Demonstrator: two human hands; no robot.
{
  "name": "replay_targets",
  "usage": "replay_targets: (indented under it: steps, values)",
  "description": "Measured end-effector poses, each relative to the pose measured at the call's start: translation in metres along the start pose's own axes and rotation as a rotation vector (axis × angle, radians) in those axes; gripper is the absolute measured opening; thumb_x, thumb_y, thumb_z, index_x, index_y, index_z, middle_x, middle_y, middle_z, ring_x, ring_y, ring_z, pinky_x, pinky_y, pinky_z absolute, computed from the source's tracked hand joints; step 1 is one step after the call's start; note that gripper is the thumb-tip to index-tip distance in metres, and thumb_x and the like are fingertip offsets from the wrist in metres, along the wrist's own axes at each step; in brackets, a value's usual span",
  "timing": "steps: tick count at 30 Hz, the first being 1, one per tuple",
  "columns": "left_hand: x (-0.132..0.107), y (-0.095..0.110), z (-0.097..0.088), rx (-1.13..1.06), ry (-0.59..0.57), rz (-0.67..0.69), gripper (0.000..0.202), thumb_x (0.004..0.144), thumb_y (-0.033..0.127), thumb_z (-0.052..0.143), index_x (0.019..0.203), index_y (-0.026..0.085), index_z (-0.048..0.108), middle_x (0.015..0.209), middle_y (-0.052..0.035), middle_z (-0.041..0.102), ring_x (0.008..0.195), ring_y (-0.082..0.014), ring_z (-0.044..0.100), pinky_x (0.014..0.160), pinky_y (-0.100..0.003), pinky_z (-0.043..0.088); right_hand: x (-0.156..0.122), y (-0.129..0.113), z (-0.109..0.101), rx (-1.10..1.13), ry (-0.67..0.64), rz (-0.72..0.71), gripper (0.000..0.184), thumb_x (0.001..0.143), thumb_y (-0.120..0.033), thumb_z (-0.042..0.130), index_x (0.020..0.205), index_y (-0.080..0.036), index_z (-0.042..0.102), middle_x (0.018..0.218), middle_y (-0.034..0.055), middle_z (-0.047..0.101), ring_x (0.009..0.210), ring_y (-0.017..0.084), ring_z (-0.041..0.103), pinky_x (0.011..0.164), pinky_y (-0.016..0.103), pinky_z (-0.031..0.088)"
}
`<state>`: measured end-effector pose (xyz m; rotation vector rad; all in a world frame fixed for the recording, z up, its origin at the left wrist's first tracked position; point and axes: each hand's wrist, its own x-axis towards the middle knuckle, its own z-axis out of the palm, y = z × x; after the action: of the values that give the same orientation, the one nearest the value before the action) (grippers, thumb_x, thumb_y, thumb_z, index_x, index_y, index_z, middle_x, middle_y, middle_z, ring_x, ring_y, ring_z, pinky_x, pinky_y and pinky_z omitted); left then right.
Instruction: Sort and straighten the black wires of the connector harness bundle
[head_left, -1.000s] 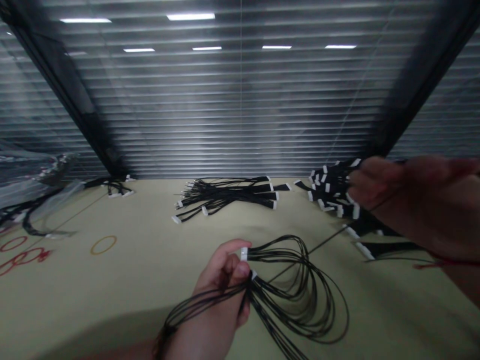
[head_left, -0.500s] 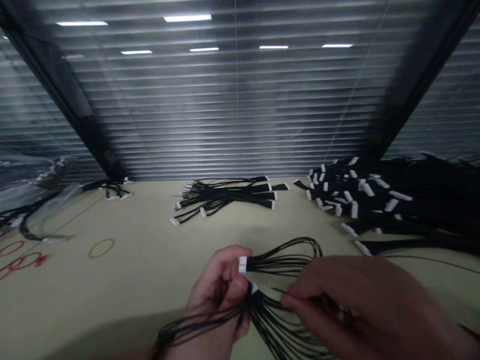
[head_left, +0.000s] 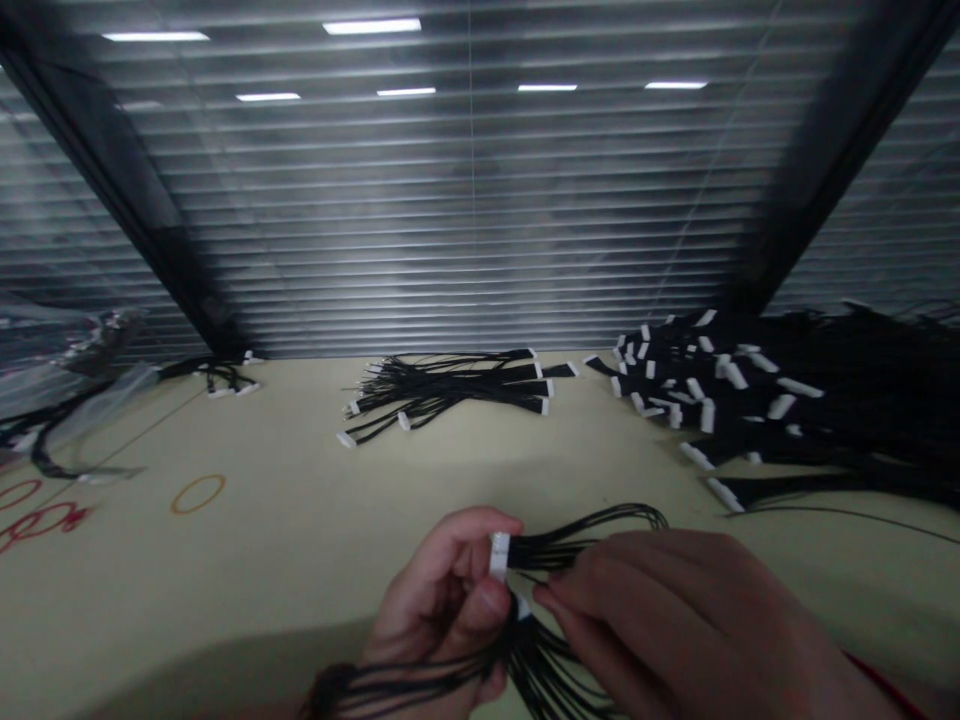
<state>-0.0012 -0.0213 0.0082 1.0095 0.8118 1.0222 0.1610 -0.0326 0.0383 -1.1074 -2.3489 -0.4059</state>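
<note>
Grip of the left hand [head_left: 431, 605] is closed on a small white rectangular connector [head_left: 499, 556], pinched between thumb and forefinger above the pale yellow-green table [head_left: 285, 570], while a second white connector [head_left: 523, 605] with fanned black wires [head_left: 544, 665] is held just below. By the right hand [head_left: 675, 620], a single thin black wire [head_left: 531, 579] is pinched close beside the first connector; whether they touch cannot be told. Farther back, black cables with white ends [head_left: 480, 385] are laid out.
</note>
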Motion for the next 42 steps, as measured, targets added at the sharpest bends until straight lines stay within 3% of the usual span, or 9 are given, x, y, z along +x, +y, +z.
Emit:
replay_targets:
  steps: [5,10,18,27,35,38,42]
  values:
    - [0.000,0.001,-0.001,0.007,0.004,-0.029,0.023,0.075,0.044,0.066,0.094,0.031,0.064,0.065,0.0039,0.051,0.042,-0.0003,0.041,0.039,-0.007,0.030,-0.001,0.001,0.000,0.027,0.017,0.011,0.032,0.095,-0.028,0.037,0.072,-0.016,0.055,0.056,0.0010,0.052,0.053,0.012,0.049,0.052,0.020,0.038]
    - [0.000,0.002,-0.001,0.000,0.010,-0.035,0.025,0.074,0.045,0.066,0.094,0.030,0.065,0.065,0.0039,0.051,0.042,-0.0007,0.041,0.039,-0.008,0.030,-0.010,0.003,0.001,0.179,0.067,0.045,0.043,0.099,-0.027,0.023,0.071,-0.019,0.055,0.059,-0.0010,0.055,0.053,0.012,0.050,0.053,0.024,0.038]
    - [-0.001,0.001,0.000,-0.008,0.018,-0.030,0.025,0.074,0.045,0.066,0.093,0.030,0.065,0.062,0.0047,0.050,0.042,-0.0001,0.040,0.038,-0.007,0.028,-0.011,0.004,0.004,0.248,0.051,0.022,0.040,0.099,-0.024,0.024,0.075,-0.018,0.055,0.064,-0.0023,0.056,0.055,0.012,0.050,0.052,0.027,0.034]
    - [0.000,0.000,-0.002,-0.021,-0.057,-0.003,0.023,0.076,0.044,0.065,0.096,0.032,0.065,0.062,0.0048,0.050,0.042,0.0002,0.040,0.039,-0.007,0.029,-0.012,0.002,0.002,0.207,-0.004,0.016,0.040,0.099,-0.024,0.023,0.074,-0.018,0.053,0.064,-0.0019,0.055,0.058,0.014,0.051,0.054,0.029,0.033]
    - [0.002,-0.004,-0.004,-0.021,-0.119,-0.074,0.025,0.076,0.042,0.067,0.097,0.029,0.064,0.060,0.0049,0.049,0.042,0.0000,0.038,0.039,-0.007,0.028,-0.013,0.003,0.006,0.126,-0.009,-0.022,0.039,0.099,-0.028,0.020,0.075,-0.020,0.050,0.065,-0.0021,0.053,0.056,0.015,0.048,0.051,0.031,0.029]
    - [0.008,-0.009,-0.004,-0.013,-0.089,-0.058,0.029,0.073,0.046,0.068,0.095,0.027,0.063,0.060,0.0057,0.047,0.040,-0.0004,0.038,0.037,-0.008,0.027,-0.008,0.007,0.004,0.112,-0.054,-0.032,0.034,0.098,-0.023,0.024,0.075,-0.020,0.049,0.064,-0.0022,0.051,0.054,0.015,0.046,0.050,0.030,0.029]
    - [0.016,-0.013,-0.002,0.033,0.051,-0.121,0.037,0.070,0.051,0.067,0.095,0.026,0.058,0.057,0.0083,0.044,0.035,-0.0008,0.033,0.033,-0.009,0.024,-0.003,0.006,-0.006,0.042,0.035,0.049,0.021,0.090,-0.017,0.037,0.074,-0.020,0.050,0.066,-0.0013,0.052,0.056,0.015,0.048,0.050,0.029,0.033]
